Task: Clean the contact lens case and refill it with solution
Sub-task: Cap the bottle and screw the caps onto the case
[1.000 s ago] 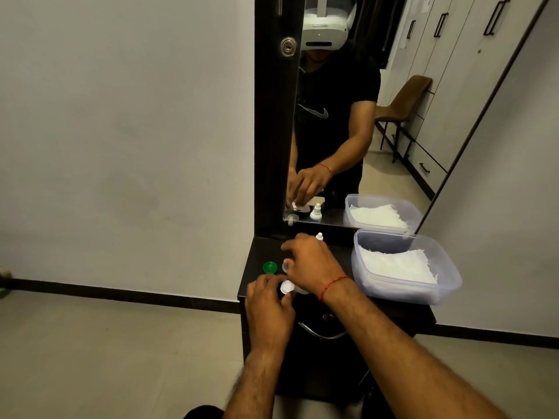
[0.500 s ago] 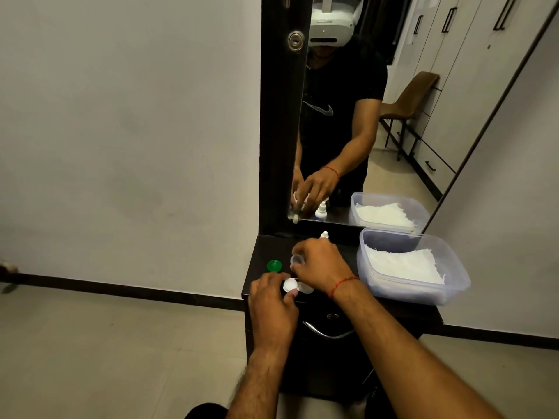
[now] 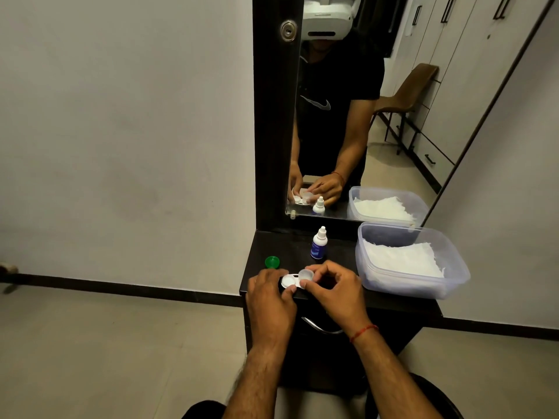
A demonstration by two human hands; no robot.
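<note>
Dark tabletop (image 3: 290, 249) held the lens case (image 3: 289, 281) at its front edge; your left hand (image 3: 269, 300) gripped it, and the fingers (image 3: 314, 269) of your right hand (image 3: 335, 293) pinched the clear cap (image 3: 305, 274). A slip could have sent either over that edge.

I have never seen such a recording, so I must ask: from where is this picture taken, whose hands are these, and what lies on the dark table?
There is no machine here. A person wears a camera on the head, and it looks down at their own two bare hands. The mirror shows the same person reflected. The left hand holds the white case at the front edge of the table. The right hand pinches a clear cap at the right end of the case. A green cap lies apart, to the left. A small bottle stands upright behind the hands. On the right stands a plastic tub with white tissues inside.
</note>
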